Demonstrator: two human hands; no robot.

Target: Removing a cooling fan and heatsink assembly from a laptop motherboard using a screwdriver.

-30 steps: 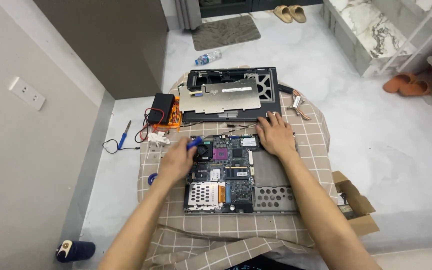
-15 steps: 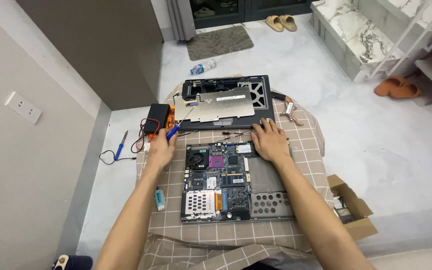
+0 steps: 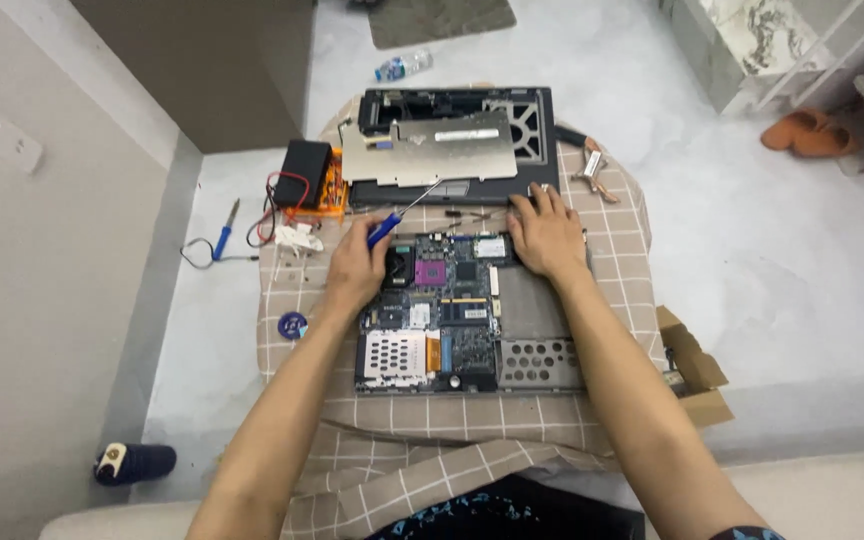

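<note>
An opened laptop base (image 3: 542, 345) with a bare circuit board (image 3: 432, 320) lies on a small table covered by a checked cloth (image 3: 612, 220). My left hand (image 3: 357, 265) grips a blue-handled screwdriver (image 3: 402, 215) at the board's upper left corner, the shaft pointing up and right. My right hand (image 3: 547, 235) rests flat, fingers spread, on the upper right corner of the base. Behind it lies a dark laptop cover (image 3: 527, 130) with a silver metal plate (image 3: 422, 150) on top.
A black and orange device with red wires (image 3: 307, 180) sits at the table's left corner, white small parts (image 3: 292, 238) beside it. Pliers (image 3: 592, 165) lie at the right. On the floor: a soldering iron (image 3: 222, 235), a bottle (image 3: 402, 66), a cardboard box (image 3: 692, 365), sandals (image 3: 802, 135).
My left hand with the screwdriver went out to the table's left side and has come back to the board's upper left corner. My right hand stayed on the base.
</note>
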